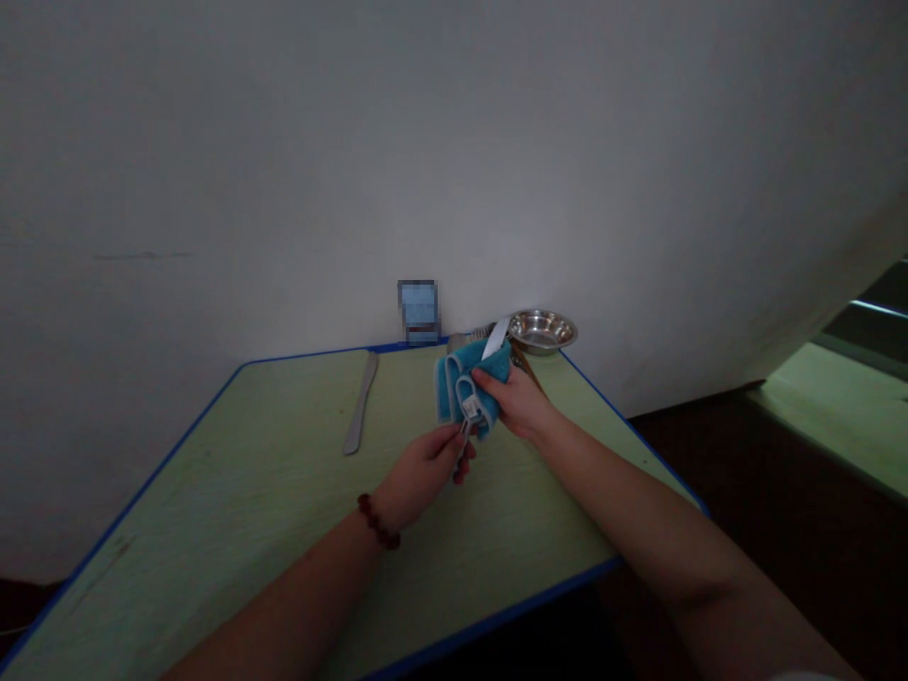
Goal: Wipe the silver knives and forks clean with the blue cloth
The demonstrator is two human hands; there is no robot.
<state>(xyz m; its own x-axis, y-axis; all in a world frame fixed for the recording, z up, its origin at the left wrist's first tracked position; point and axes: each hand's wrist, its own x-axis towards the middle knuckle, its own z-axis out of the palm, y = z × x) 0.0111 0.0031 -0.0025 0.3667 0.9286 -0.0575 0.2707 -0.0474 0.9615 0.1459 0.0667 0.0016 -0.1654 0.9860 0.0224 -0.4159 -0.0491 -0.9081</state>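
My right hand [520, 402] is closed around a folded blue cloth [454, 378] above the far middle of the green table [248, 511]. A shiny knife blade [496, 339] sticks up out of the cloth. My left hand [424, 471] is closed in a pinch on the lower end of that knife, just under the cloth; the handle itself is mostly hidden by my fingers. A dark bead bracelet is on my left wrist.
A second metal knife [360, 403] lies on the table to the left. A steel bowl [542, 330] stands at the far right corner with other utensils beside it. A small blurred card [418, 311] leans on the wall. The table's right edge drops to a dark floor.
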